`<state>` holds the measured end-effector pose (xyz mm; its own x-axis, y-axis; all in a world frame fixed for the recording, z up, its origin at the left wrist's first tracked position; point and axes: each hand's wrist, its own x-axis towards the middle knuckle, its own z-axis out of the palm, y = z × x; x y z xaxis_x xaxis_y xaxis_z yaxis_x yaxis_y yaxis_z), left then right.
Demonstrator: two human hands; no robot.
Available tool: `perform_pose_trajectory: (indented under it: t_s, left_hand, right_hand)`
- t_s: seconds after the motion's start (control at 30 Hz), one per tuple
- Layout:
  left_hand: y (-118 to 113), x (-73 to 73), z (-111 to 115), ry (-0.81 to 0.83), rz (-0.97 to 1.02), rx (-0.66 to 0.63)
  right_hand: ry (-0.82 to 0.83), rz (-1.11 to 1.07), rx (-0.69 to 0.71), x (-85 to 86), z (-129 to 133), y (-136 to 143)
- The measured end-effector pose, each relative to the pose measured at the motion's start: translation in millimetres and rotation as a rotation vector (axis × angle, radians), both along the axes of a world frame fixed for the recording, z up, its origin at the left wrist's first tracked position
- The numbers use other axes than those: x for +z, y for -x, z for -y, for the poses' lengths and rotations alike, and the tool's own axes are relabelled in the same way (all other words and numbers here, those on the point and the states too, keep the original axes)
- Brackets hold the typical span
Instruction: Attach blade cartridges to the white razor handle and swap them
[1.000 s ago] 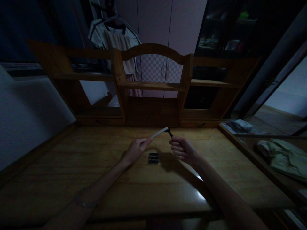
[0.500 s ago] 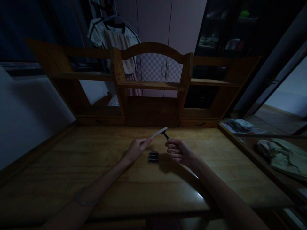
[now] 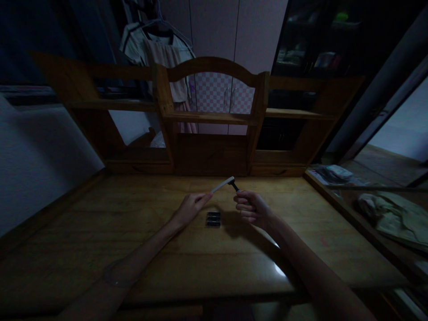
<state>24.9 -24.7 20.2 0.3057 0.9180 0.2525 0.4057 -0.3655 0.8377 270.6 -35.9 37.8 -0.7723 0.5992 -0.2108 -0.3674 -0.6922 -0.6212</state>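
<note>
My left hand [image 3: 192,208] pinches one end of a slim white stick [image 3: 222,183], which slants up to the right over the desk. My right hand [image 3: 252,207] is closed around the handle of a razor [image 3: 236,186]; its dark neck and head point up and left. The razor's head is at the far end of the stick and seems to touch it. On the desk just below and between my hands lies a small pack of dark oblong pieces [image 3: 213,219], which look like razor cartridges in a clear tray.
The wooden desk [image 3: 133,249] has a shelf hutch [image 3: 214,118] along its back. Folded cloth [image 3: 394,218] and a plastic-wrapped item [image 3: 337,173] lie on a surface to the right. Clothes [image 3: 160,62] hang behind the hutch. The room is dim.
My right hand has shifted slightly right with the razor, whose head has slid along to the stick's far tip. My left hand and the pack are nearly still.
</note>
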Motion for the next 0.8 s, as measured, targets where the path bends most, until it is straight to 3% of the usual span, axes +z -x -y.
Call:
perform_pose_trajectory:
  t_s: [0.27, 0.5, 0.8]
  left_hand:
    - [0, -2.3, -2, 0.005, -0.007, 0.015]
    - [1, -0.7, 0, 0.022, 0.011, -0.007]
    - [0, -3.4, -2, 0.033, 0.038, -0.017]
  right_hand:
    - [0.005, 0.028, 0.012, -6.5, -1, 6]
    - [-0.046, -0.080, -0.072, -1.3, -6, -13]
    - [-0.028, -0.071, 0.023, -3.4, -4, -3]
